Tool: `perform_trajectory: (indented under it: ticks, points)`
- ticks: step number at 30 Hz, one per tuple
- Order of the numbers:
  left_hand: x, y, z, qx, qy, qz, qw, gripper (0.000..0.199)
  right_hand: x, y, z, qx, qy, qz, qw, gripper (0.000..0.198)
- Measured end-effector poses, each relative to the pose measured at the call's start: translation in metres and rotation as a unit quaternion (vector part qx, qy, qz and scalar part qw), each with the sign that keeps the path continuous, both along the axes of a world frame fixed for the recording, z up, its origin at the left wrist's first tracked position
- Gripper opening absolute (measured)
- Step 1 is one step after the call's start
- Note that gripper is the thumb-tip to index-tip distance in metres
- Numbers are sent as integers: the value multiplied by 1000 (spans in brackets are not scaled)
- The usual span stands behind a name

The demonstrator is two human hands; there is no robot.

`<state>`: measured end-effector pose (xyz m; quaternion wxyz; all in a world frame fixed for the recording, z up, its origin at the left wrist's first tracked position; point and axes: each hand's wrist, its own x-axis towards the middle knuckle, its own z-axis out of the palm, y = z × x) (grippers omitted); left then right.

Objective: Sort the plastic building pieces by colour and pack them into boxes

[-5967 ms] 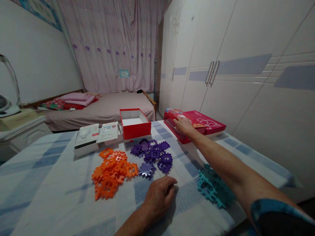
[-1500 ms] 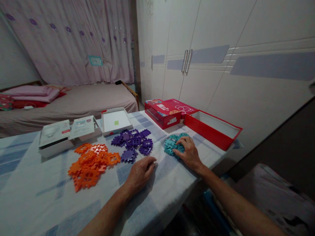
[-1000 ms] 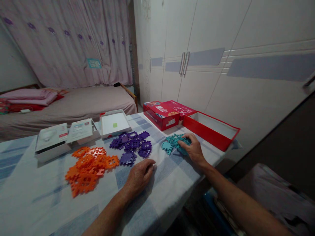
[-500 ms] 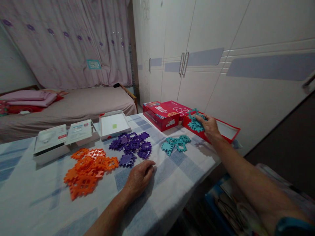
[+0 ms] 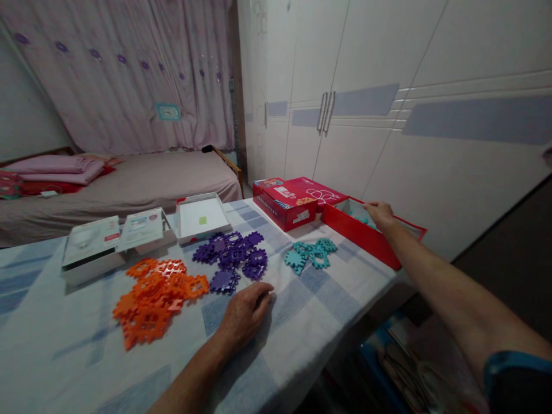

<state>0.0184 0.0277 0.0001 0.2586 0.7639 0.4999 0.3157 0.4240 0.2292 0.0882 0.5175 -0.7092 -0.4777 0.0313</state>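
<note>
My right hand point(image 5: 379, 214) reaches into the open red box point(image 5: 366, 238) at the table's right edge, touching teal puzzle pieces point(image 5: 359, 216) that lie inside; whether it still grips them is unclear. A small heap of teal pieces point(image 5: 311, 253) stays on the checked tablecloth point(image 5: 302, 299) just left of the box. My left hand point(image 5: 245, 310) rests palm down on the cloth, fingers curled together and holding nothing, just in front of the purple pieces point(image 5: 233, 257). Orange pieces point(image 5: 155, 293) are spread further left.
A closed red box point(image 5: 297, 204) lies behind the open one. A white tray point(image 5: 202, 216) and a white carton with leaflets point(image 5: 112, 241) stand at the back of the table. A bed point(image 5: 129, 184) is beyond, wardrobe doors point(image 5: 388, 115) at the right.
My right hand gathered teal pieces from the cloth, lifted them and lowered them into the open red box. The heap on the cloth is smaller. My left hand stayed put.
</note>
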Motion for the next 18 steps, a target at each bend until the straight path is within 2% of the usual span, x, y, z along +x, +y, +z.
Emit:
perform_trajectory:
  ticks: [2,3,5,7,9,11,13,15,18]
  points:
    - [0,0,0,-2,-2,0,1000,26,-9,-7,-5,-1,-42,-15,999,12]
    - [0,0,1,-3,-3,1,1000,26,-17,-12,-9,10,-71,2,997,18]
    - [0,0,1,-7,-4,0,1000,27,-37,-26,-19,18,-154,110,982,31]
    - [0,0,3,-11,-4,1,1000,27,-57,-42,-32,-28,-238,261,935,48]
    - [1,-1,4,-13,-4,1,1000,27,-74,-55,-46,-127,-288,352,881,73]
    - [1,-1,5,-15,-4,2,1000,28,-85,-65,-57,-225,-310,363,850,92]
    - [1,-2,5,-14,-4,2,1000,28,-89,-70,-63,-281,-313,349,837,97]
    - [1,-2,4,-13,-4,1,1000,27,-91,-72,-65,-295,-315,346,833,94]
    - [1,-1,3,-12,-6,3,1000,27,-92,-73,-62,-272,-317,365,832,81]
